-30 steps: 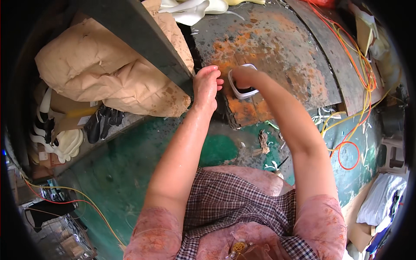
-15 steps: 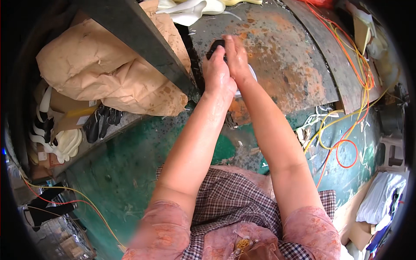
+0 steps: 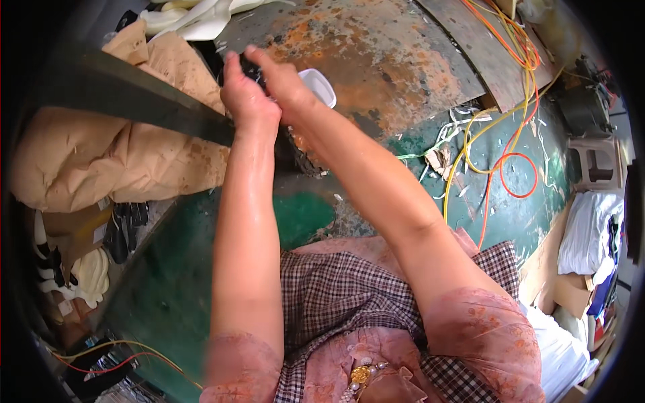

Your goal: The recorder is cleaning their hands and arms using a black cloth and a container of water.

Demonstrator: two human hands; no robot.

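My left hand (image 3: 243, 95) and my right hand (image 3: 285, 83) are pressed close together at the upper left, wrists nearly touching. Between them is a small black object (image 3: 251, 68), mostly covered by my fingers, its kind unclear. My left hand is closed round its near side, thumb up. From the other side my right hand grips it. My left forearm looks wet. Just right of my right hand, a white plastic tub (image 3: 318, 87) sits on the rust-stained metal surface (image 3: 383, 60).
A dark metal beam (image 3: 134, 94) slants past my left hand, over crumpled brown paper (image 3: 127, 161). White curved pieces (image 3: 201, 19) lie at the far edge. Orange and yellow hoses (image 3: 514, 144) loop across the green floor (image 3: 175, 262) at right, near a plastic stool (image 3: 595, 164).
My view has turned, and my hands with the black object now appear further left in it. The white tub, mostly hidden behind my right wrist before, now shows plainly.
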